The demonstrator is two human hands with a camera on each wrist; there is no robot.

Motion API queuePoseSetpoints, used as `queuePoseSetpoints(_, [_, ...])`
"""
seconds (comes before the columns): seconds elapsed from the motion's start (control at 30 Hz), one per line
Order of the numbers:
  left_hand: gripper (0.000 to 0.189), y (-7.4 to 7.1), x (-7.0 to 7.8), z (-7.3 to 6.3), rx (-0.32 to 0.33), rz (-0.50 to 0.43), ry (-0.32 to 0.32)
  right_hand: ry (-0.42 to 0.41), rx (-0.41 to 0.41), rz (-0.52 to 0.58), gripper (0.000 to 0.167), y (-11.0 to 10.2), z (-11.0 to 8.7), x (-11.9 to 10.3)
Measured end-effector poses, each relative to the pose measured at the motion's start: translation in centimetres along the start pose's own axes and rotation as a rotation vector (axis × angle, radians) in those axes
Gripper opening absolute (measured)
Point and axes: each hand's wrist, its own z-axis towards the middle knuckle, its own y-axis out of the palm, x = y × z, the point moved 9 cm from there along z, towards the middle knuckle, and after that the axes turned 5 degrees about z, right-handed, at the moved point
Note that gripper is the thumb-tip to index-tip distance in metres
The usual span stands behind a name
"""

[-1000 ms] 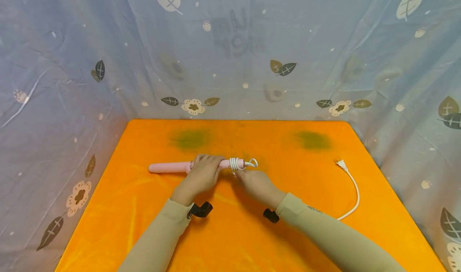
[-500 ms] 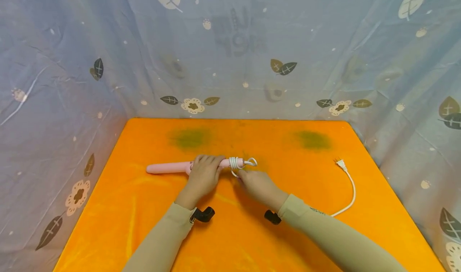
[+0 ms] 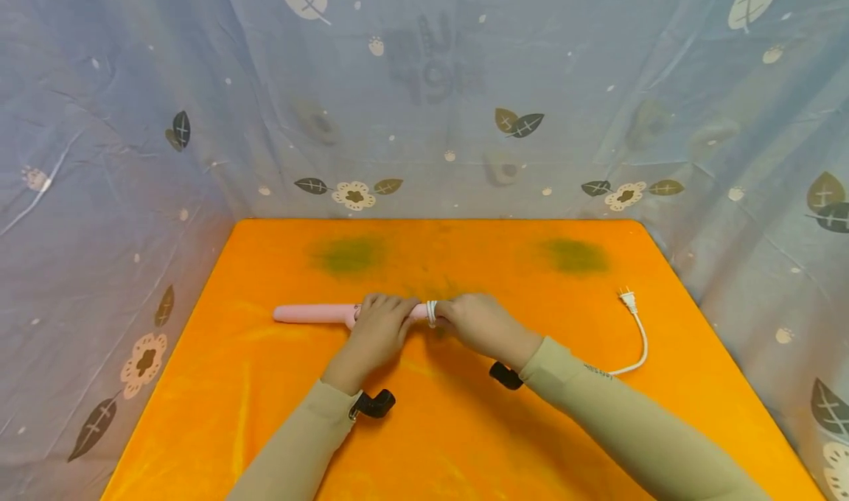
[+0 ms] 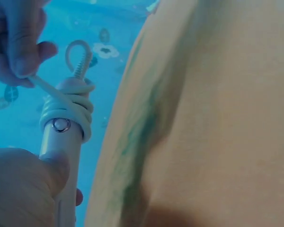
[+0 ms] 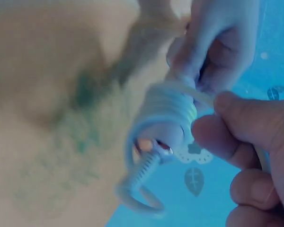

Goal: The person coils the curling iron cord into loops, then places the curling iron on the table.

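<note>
Here, the pink wand lies crosswise in front of the person, its long axis running left to right, nearly parallel to the far edge of the orange desk. Its plain, rounded end points to the person's left; the cord end points right and is hidden behind the right hand in the head view. Whether the wand touches the desk, I cannot tell. The left hand has its grip wrapped around the wand's middle, thumb along one side and a fingertip showing on the other. Seen from the left wrist, the long axis rises steeply up the picture, leaning a little right, with a round button just below several turns of white cord. Past those turns, a ribbed sleeve and small cord loop stick out from the wand's end. The right hand's grip is pinching a strand of that cord between thumb and finger, drawn off to the side of the coils. From the right wrist, the cord end faces the camera, slanting down and left. Well apart, on the desk's right, the two-pronged plug points toward the far edge.
</note>
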Motion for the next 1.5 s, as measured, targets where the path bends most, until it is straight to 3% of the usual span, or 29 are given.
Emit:
queuePoseSetpoints(0.17, [0.033, 0.1, 0.8, -0.5, 0.006, 0.028, 0.046, -0.008, -0.029, -0.055, 0.016, -1.2, 0.7, 0.3])
queuePoseSetpoints(0.43, [0.032, -0.6, 1.1, -1.0, 0.073, 0.013, 0.078, -0.091, 0.048, -0.141, 0.021, -2.6, 1.4, -0.2])
queuePoseSetpoints(0.7, [0.033, -1.0, 1.5, -1.1, 0.076, -0.004, 0.093, -0.149, 0.063, -0.152, 0.020, -2.7, 2.2, -1.3])
queuePoseSetpoints(1.0, [0.032, -1.3, 1.9, -1.7, 0.115, 0.003, 0.139, -0.021, 0.033, -0.004, 0.013, -2.3, 2.8, 2.1])
queuePoseSetpoints(1.27, [0.031, -1.7, 2.0, -1.9, 0.148, -0.003, 0.157, 0.001, 0.072, 0.036, 0.014, -2.4, 3.1, 3.5])
queuePoseSetpoints(1.5, [0.031, -1.8, 2.2, -2.2, 0.180, 0.004, 0.203, 0.121, -0.032, 0.192, 0.011, -0.4, 3.0, 5.9])
